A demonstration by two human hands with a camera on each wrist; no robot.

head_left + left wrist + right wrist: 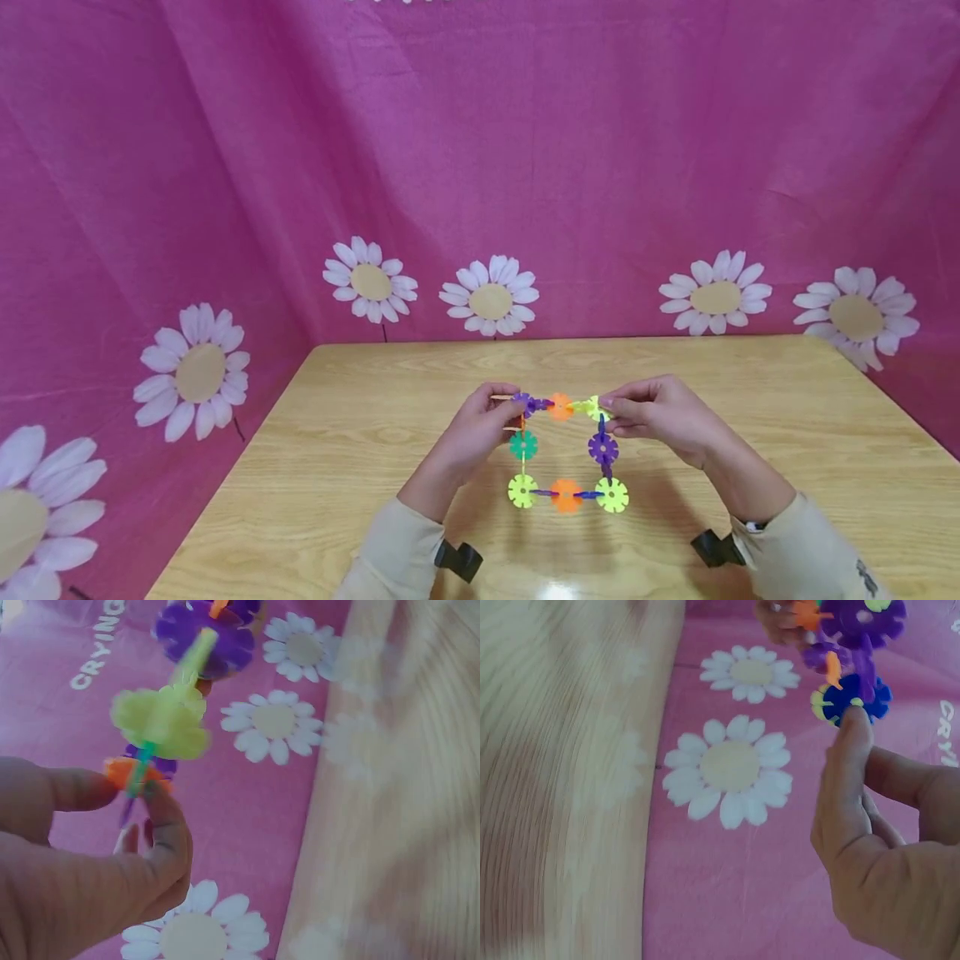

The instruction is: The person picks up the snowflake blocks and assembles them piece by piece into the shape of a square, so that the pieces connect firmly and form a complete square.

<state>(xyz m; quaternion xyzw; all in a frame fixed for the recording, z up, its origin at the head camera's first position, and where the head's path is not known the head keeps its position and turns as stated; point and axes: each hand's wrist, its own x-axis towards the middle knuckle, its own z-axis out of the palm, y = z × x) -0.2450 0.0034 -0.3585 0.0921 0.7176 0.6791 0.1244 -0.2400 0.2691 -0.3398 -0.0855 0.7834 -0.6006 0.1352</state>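
Observation:
A square frame of interlocking plastic snowflake discs (pixel 566 496) hangs upright over the table, held by its two top corners. My left hand (pixel 480 425) pinches the corner with a purple disc (pixel 522 405). In the left wrist view, thumb and fingertips close on an orange disc (pixel 124 772) there. My right hand (pixel 660 417) pinches the yellow-green disc (pixel 595 408) at the other top corner; a blue disc (pixel 862 697) shows at its fingertips in the right wrist view. A green disc (pixel 523 445) sits in the left side, a purple one in the right, and yellow-green discs at both lower corners.
The wooden table (pixel 337 467) spreads beneath both arms. Behind it and on the left hangs a magenta cloth (pixel 585 167) printed with white daisies. Black wrist mounts (pixel 459 560) stick out from both sleeves above the table.

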